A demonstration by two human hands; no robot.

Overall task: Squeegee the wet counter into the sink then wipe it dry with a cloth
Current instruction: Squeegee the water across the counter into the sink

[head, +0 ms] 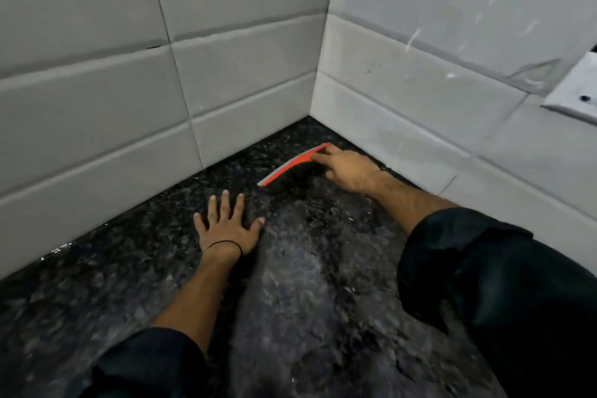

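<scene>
Placement of the squeegee [292,166] is at the far corner of the bench [323,300], where two tiled walls meet: the orange blade lies on the dark speckled stone just short of the back wall [97,90] and near the side wall [420,74]. The right hand [347,168] grips the tool from behind, with one finger laid along the top of the blade toward its far end. The handle is hidden under the palm, so the remaining fingers appear closed round it, but this cannot be confirmed. The left hand [226,229] lies flat on the bench with fingers straight and spread, holding nothing, near the closer end of the blade and apart from it. A wet sheen covers the stone between the two forearms. Neither sink nor cloth is in view, so stroke direction must be taken from the task: draw the water out of the corner and toward the basin. For a clean stroke, seat the full blade edge on the stone, tilt the handle slightly toward the direction of travel, and keep even pressure across the whole width so that no streak is left at either end. Pull in one continuous pass and overlap each following pass. Lift the left hand clear of the path first, since it lies in the wet zone. Wiping dry is not yet begun.
</scene>
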